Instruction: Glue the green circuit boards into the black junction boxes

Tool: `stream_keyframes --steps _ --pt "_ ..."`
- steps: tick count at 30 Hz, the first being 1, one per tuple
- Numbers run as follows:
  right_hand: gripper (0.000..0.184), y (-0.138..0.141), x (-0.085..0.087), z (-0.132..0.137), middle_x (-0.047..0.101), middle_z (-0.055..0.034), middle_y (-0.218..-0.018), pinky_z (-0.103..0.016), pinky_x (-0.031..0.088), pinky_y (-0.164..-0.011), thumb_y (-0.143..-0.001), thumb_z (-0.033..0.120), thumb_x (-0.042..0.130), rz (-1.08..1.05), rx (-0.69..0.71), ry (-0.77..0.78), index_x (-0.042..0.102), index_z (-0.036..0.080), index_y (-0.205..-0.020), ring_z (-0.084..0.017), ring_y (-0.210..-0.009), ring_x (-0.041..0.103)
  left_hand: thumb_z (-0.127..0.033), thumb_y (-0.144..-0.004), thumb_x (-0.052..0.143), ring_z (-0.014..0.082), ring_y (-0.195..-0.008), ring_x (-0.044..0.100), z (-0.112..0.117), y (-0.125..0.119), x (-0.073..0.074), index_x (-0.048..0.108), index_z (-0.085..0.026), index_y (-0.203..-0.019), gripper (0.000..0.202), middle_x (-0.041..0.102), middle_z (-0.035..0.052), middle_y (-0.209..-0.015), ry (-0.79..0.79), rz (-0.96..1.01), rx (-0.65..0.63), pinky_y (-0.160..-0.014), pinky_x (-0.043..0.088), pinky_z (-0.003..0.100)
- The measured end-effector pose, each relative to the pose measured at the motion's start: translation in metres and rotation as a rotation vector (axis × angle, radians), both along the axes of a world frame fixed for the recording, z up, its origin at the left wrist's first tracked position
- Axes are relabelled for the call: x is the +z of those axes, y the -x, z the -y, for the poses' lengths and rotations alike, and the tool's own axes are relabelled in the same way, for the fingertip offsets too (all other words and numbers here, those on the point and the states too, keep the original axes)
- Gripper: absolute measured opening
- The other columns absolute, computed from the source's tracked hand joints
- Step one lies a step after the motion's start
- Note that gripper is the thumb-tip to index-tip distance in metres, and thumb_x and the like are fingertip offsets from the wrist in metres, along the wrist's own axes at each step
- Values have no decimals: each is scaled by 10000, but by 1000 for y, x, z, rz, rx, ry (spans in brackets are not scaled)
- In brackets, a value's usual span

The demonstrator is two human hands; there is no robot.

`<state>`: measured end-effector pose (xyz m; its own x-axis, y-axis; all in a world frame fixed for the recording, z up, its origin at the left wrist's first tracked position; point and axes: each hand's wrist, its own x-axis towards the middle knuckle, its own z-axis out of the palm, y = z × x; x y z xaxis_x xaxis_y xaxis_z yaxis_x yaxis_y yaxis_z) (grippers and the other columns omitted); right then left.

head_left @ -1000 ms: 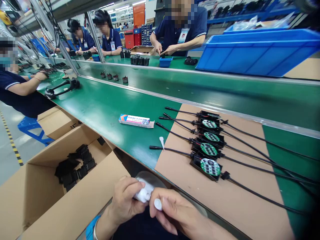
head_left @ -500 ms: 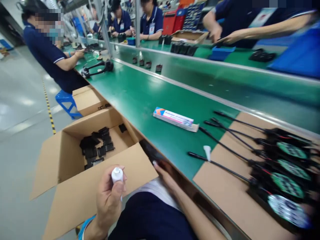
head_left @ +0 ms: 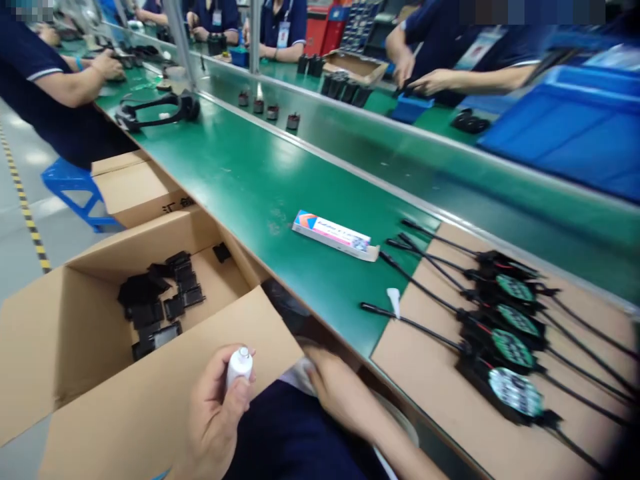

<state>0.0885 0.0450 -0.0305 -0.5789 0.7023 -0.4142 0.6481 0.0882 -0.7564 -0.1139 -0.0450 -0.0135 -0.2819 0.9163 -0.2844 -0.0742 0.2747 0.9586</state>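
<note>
A seated worker's left hand (head_left: 215, 417) is clamped around a white tube (head_left: 239, 365), held upright over the lap beside a cardboard box (head_left: 75, 373) of black parts (head_left: 155, 300); the right hand (head_left: 335, 390) rests below the green bench (head_left: 260, 193) edge, grip unclear

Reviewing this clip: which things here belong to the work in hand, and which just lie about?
In hand:
white tube, gripped in left hand
right hand, low by the bench edge
white nozzle
tube carton
cabled circuit boards

Lying about:
cardboard box of black parts
black hoop
blue bin
</note>
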Motion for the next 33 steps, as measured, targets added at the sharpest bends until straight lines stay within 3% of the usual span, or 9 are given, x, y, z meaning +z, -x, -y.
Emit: stream_keyframes --steps 3,5,7,9,12,15,17,22,33 --pt "326 -45 49 4 613 -27 -685 -273 413 -598 -949 360 414 107 21 -131 603 192 -744 -151 -640 581 -398 -914 562 82 -666 503 -7 -11 -1 537 -254 -1170 294 549 -3 -856 -20 -127 -85 -632 444 173" --pt "314 -68 67 -19 618 -27 -692 -287 377 -572 -932 422 426 267 -168 -407 625 203 -828 -163 -603 567 -353 -900 595 85 -718 529 -12 -18 1 528 -285 -1161 278 557 -12 -893 -144 -257 -179 -677 444 176" --pt "343 -81 67 -56 638 -81 -745 -322 362 -596 -893 472 466 551 -311 -667 623 168 -872 -246 -713 601 -330 -898 605 96 -769 544 -18 -23 4 517 -292 -1169 287 559 -8 -918 -312 -359 -259 -707 445 189" --pt "340 -83 56 -92 641 -129 -773 -331 351 -603 -884 444 487 755 -232 -681 605 140 -789 -293 -783 609 -333 -912 589 118 -830 541 -22 -26 5 503 -274 -1198 304 557 11 -931 -456 -411 -294 -748 449 217" --pt "267 -78 40 -121 641 -135 -768 -329 358 -619 -890 326 488 819 -110 -631 589 138 -730 -298 -824 613 -318 -928 569 142 -887 520 -24 -27 3 482 -247 -1238 330 557 40 -962 -577 -444 -314 -793 445 259" --pt "213 -74 44 -111 642 -109 -762 -330 372 -604 -892 305 496 676 -160 -696 598 139 -805 -278 -781 612 -305 -930 568 152 -903 507 -23 -28 0 475 -244 -1248 337 556 52 -986 -604 -449 -311 -797 440 274" --pt "205 -71 61 -89 637 -74 -763 -312 402 -590 -909 324 491 390 -146 -675 594 146 -913 -218 -700 603 -318 -937 554 154 -907 504 -22 -30 -1 477 -246 -1249 330 555 53 -990 -600 -437 -322 -799 438 276" --pt "178 -50 108 -29 633 -6 -891 -160 440 -663 -923 178 511 -421 149 -485 581 218 -1082 -69 -763 581 -361 -958 510 136 -865 512 -25 -38 2 468 -258 -1268 329 550 43 -969 -598 -405 -391 -770 428 245" --pt "131 -44 95 -12 642 -34 -790 -207 389 -600 -847 174 624 -541 204 -443 658 141 -970 -96 -674 543 -430 -939 507 100 -651 463 -31 -53 24 571 -229 -1061 243 507 -4 -745 -507 -439 -634 -599 345 198"
